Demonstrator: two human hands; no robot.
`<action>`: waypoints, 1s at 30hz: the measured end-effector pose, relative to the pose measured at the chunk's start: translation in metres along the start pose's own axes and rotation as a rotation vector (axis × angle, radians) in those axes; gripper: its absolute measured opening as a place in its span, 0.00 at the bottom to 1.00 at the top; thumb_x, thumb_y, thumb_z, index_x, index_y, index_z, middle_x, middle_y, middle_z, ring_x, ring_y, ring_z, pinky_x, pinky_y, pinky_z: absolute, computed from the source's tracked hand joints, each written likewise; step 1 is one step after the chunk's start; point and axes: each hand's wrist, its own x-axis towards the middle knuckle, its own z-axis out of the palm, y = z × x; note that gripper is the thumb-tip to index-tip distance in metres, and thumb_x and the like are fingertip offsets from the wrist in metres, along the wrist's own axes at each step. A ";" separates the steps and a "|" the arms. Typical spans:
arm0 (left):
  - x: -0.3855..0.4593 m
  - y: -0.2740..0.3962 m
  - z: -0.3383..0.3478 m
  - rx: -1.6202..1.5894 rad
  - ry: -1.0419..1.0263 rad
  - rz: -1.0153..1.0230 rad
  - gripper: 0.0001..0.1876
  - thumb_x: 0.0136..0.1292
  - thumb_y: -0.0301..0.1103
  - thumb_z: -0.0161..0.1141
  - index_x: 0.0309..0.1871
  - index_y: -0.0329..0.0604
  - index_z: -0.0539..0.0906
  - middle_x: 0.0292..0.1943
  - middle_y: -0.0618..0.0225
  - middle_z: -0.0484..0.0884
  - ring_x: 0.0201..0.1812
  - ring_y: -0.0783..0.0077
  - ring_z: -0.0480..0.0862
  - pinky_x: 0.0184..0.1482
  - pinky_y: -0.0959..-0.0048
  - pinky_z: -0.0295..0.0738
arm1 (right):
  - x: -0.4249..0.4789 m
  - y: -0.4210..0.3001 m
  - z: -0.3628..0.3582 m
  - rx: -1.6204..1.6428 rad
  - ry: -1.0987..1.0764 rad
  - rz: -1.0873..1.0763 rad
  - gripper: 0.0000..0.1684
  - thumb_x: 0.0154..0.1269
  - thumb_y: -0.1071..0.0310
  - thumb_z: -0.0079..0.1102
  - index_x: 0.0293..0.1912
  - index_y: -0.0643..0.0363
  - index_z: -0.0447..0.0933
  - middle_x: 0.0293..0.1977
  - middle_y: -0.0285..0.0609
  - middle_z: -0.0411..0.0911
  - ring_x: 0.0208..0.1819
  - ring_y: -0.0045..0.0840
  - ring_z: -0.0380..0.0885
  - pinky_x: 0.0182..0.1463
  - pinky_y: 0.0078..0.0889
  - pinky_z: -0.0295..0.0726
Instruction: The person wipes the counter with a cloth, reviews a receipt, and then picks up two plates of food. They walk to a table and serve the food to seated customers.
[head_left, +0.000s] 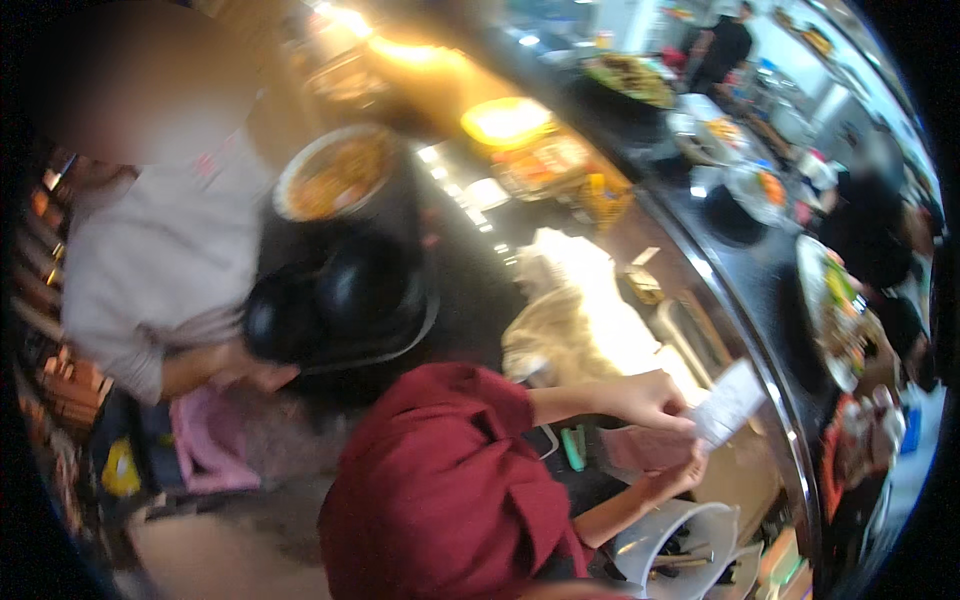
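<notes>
Both my arms reach from dark red sleeves toward the right, over a crowded counter. Pinched between the thumb and fingers of my left hand (660, 405) is the edge of a white paper slip (727, 401) bearing writing. Just below it, my right hand (682, 472) grips the same slip's near end. A pinkish paper sheet (637, 448) lies behind or in the hands; I cannot tell which. Under my right forearm stands a whitish plastic tub (667, 532) with utensils inside. A crumpled pale cloth or bag (577, 307) lies beyond my left forearm.
At left, a person in grey (172, 247) holds a dark tray (405, 349) with a noodle or soup bowl (337, 176) and black bowls (371, 285). A metal-edged raised counter (705, 262) curves along the right, bearing plated food (832, 300). People in dark clothes (720, 49) stand beyond.
</notes>
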 end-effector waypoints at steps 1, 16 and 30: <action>0.004 -0.008 0.001 0.036 0.030 0.004 0.18 0.56 0.43 0.57 0.23 0.34 0.79 0.13 0.64 0.75 0.17 0.82 0.69 0.20 0.74 0.65 | 0.002 -0.001 0.005 0.011 0.005 0.006 0.08 0.56 0.69 0.53 0.30 0.65 0.73 0.29 0.37 0.73 0.30 0.18 0.71 0.34 0.20 0.74; 0.036 0.001 -0.018 -0.025 0.076 -0.081 0.14 0.59 0.34 0.58 0.42 0.32 0.80 0.31 0.67 0.83 0.33 0.84 0.77 0.37 0.80 0.73 | 0.034 -0.035 0.047 -0.049 -0.129 -0.118 0.11 0.57 0.71 0.54 0.36 0.71 0.76 0.30 0.38 0.78 0.30 0.17 0.73 0.37 0.19 0.72; 0.026 0.000 -0.020 0.040 0.091 -0.068 0.13 0.61 0.35 0.57 0.34 0.30 0.80 0.20 0.75 0.77 0.24 0.89 0.70 0.25 0.83 0.66 | 0.020 -0.036 0.049 -0.005 -0.184 -0.050 0.11 0.59 0.70 0.54 0.37 0.70 0.76 0.31 0.38 0.78 0.31 0.17 0.74 0.38 0.18 0.72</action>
